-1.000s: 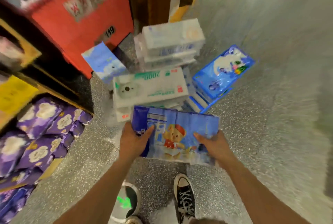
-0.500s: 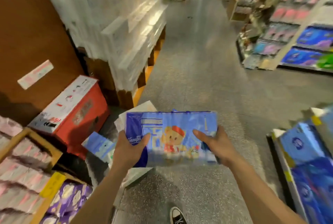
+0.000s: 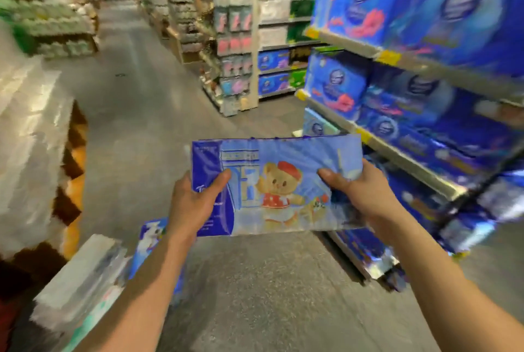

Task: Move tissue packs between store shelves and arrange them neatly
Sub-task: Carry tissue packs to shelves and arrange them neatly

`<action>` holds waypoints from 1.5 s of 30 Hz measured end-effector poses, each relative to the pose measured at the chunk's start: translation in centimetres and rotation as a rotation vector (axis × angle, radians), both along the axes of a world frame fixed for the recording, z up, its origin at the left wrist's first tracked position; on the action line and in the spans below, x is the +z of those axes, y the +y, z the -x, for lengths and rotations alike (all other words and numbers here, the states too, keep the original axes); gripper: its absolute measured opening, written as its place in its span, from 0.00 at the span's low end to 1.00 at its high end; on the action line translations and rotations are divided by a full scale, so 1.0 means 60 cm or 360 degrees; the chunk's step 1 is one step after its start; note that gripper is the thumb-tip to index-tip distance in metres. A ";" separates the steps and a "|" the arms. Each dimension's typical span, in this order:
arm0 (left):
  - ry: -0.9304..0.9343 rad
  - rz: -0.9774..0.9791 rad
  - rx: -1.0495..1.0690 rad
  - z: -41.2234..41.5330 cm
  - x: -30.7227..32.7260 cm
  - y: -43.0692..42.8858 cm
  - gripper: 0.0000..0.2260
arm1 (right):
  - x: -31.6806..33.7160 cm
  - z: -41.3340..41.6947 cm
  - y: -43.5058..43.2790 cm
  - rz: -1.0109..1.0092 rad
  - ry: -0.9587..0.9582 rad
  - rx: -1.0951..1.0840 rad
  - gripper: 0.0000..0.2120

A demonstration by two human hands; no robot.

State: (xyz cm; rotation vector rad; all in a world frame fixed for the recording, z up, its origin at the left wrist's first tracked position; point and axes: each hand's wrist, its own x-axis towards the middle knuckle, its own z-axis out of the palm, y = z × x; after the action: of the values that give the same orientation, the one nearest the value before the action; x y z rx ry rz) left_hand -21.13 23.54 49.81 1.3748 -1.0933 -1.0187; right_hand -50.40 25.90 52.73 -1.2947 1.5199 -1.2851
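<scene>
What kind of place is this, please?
Most likely a supermarket aisle: shelves on the right carry rows of blue packs, more stocked racks stand ahead, and a bear-printed tissue pack is held in front.

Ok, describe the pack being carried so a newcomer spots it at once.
Find the shelves of blue packs on the right. Just left of them, above the grey floor, the left hand and right hand hold one flat tissue pack. Only it shows a teddy bear in a red beret.
</scene>
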 end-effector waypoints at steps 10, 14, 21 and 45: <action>0.0073 0.0076 -0.0912 0.603 0.024 0.022 0.14 | 0.037 0.535 0.256 0.0074 0.0063 -0.0756 0.06; 0.0136 0.0047 -0.1161 0.842 0.025 0.066 0.24 | 0.047 0.721 0.365 0.0086 0.0047 -0.0942 0.09; 0.0152 -0.0027 -0.1543 1.190 0.025 0.130 0.28 | 0.046 0.973 0.518 0.0059 0.0278 -0.1322 0.09; 0.0264 0.0128 -0.2498 2.291 0.113 0.122 0.23 | 0.101 1.776 0.602 0.0225 0.0287 -0.2545 0.15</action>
State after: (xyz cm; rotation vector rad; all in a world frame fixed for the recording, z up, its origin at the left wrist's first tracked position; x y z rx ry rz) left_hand -158.58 30.84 56.60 0.0909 -2.0510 -2.0351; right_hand -156.98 62.05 58.80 0.0388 2.7445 -2.1783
